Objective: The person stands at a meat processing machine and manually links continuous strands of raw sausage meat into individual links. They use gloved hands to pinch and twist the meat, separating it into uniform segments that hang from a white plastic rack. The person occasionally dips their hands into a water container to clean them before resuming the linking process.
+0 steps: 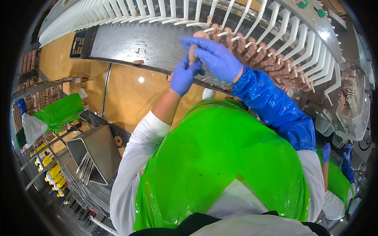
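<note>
A pale pink raw sausage (pixel 192 54) stands between my blue-gloved hands, beside the row of white hooks (pixel 281 29). My left hand (pixel 183 76) is closed round its lower end. From the other side, my right hand (pixel 218 57) reaches over the upper part, its long fingers stretched to the left and its thumb side against the sausage. My right forearm is in a blue sleeve. Strings of sausage links (pixel 252 57) hang bunched on the hooks to the right. The hooks farther left carry no links.
Below the hooks runs a wet metal tray (pixel 118 41) with small meat scraps. A dark crate (pixel 77 45) is at its left end. At the left are a steel bin (pixel 96 153), racks of sausages (pixel 28 65) and a person in a green apron (pixel 59 112). Another person (pixel 338 177) works at the lower right.
</note>
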Available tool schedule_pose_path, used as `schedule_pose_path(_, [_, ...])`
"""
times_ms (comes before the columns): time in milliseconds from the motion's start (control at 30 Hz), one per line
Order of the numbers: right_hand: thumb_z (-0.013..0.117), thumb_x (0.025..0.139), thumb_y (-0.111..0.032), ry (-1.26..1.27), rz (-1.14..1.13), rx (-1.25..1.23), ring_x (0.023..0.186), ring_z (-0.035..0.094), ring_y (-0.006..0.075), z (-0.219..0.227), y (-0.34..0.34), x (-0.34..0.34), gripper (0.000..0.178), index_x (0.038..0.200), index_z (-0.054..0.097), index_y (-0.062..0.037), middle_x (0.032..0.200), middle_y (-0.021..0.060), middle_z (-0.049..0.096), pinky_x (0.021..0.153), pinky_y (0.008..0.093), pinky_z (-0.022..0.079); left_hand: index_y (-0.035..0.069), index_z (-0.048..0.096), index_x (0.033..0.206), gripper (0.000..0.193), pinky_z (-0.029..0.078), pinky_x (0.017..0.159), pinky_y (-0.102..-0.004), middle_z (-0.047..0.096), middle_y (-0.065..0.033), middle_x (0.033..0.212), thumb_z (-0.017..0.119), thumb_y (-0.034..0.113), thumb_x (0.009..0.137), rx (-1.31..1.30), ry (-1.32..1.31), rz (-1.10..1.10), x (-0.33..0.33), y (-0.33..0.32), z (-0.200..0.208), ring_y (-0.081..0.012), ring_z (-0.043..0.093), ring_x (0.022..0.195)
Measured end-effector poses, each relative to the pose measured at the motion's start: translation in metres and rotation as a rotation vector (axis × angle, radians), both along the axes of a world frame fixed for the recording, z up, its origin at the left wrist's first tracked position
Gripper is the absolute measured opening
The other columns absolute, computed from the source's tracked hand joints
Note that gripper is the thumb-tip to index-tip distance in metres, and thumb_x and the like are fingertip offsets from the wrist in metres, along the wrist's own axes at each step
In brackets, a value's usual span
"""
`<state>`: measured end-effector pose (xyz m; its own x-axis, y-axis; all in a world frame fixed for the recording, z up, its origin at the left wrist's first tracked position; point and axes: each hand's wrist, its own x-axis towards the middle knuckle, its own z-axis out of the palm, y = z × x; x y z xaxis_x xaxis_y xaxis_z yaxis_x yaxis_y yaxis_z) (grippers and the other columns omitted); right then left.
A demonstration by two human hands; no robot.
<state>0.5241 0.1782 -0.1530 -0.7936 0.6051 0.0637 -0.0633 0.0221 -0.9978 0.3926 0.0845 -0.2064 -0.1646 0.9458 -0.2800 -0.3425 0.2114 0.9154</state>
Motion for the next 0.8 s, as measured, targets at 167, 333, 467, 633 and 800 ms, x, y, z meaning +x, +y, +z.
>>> schedule_pose_path(167, [0.047, 0.100, -0.029, -0.293, -0.147, 0.617, 0.093, 0.066, 0.0264, 0.012, 0.046, -0.032, 0.042, 0.136, 0.050, -0.0078, 0.115, 0.0139, 0.065, 0.085, 0.0336, 0.052, 0.001, 0.059, 0.103, 0.024, 0.048, 0.060, -0.0280, 0.056, -0.0026, 0.077, 0.052, 0.024, 0.100, 0.066, 0.049, 0.060, -0.038, 0.037, 0.011, -0.0095, 0.051, 0.062])
schedule_pose_path(333, [0.050, 0.099, -0.031, -0.674, -0.137, 0.783, 0.092, 0.068, 0.0291, 0.039, 0.055, -0.038, 0.027, 0.119, 0.059, -0.0156, 0.091, 0.0106, 0.068, 0.082, 0.0358, 0.054, 0.002, 0.058, 0.096, 0.023, 0.047, 0.063, -0.0259, 0.057, -0.0031, 0.080, 0.048, 0.022, 0.100, 0.086, -0.082, 0.191, -0.052, 0.055, 0.002, -0.0094, 0.050, 0.064])
schedule_pose_path(467, [0.056, 0.097, -0.031, -0.352, -0.226, 0.665, 0.092, 0.068, 0.0235, 0.046, 0.032, 0.002, 0.032, 0.119, 0.059, -0.0071, 0.099, 0.0130, 0.068, 0.082, 0.0327, 0.054, 0.002, 0.060, 0.094, 0.022, 0.047, 0.065, -0.0277, 0.057, -0.0033, 0.081, 0.050, 0.021, 0.099, 0.168, 0.082, 0.111, -0.043, 0.049, 0.016, -0.0118, 0.051, 0.065])
schedule_pose_path(633, [0.057, 0.096, -0.022, 0.069, -0.149, -0.115, 0.104, 0.058, 0.0159, 0.000, -0.010, 0.000, 0.037, 0.126, 0.056, 0.0003, 0.112, 0.0095, 0.062, 0.094, 0.0295, 0.045, 0.007, 0.066, 0.089, 0.011, 0.046, 0.072, -0.0323, 0.060, -0.0050, 0.081, 0.062, 0.017, 0.091, 0.522, 0.692, 0.013, -0.024, 0.036, 0.062, -0.0186, 0.055, 0.075])
schedule_pose_path(800, [0.055, 0.098, -0.022, 0.051, 0.032, -0.641, 0.087, 0.055, 0.0112, 0.004, -0.012, 0.021, 0.029, 0.119, 0.059, -0.0021, 0.097, 0.0005, 0.058, 0.081, 0.0279, 0.047, 0.006, 0.068, 0.095, 0.022, 0.044, 0.089, -0.0416, 0.063, -0.0104, 0.104, 0.076, 0.018, 0.078, 0.712, 1.379, -0.234, -0.038, 0.017, 0.096, -0.0267, 0.058, 0.097])
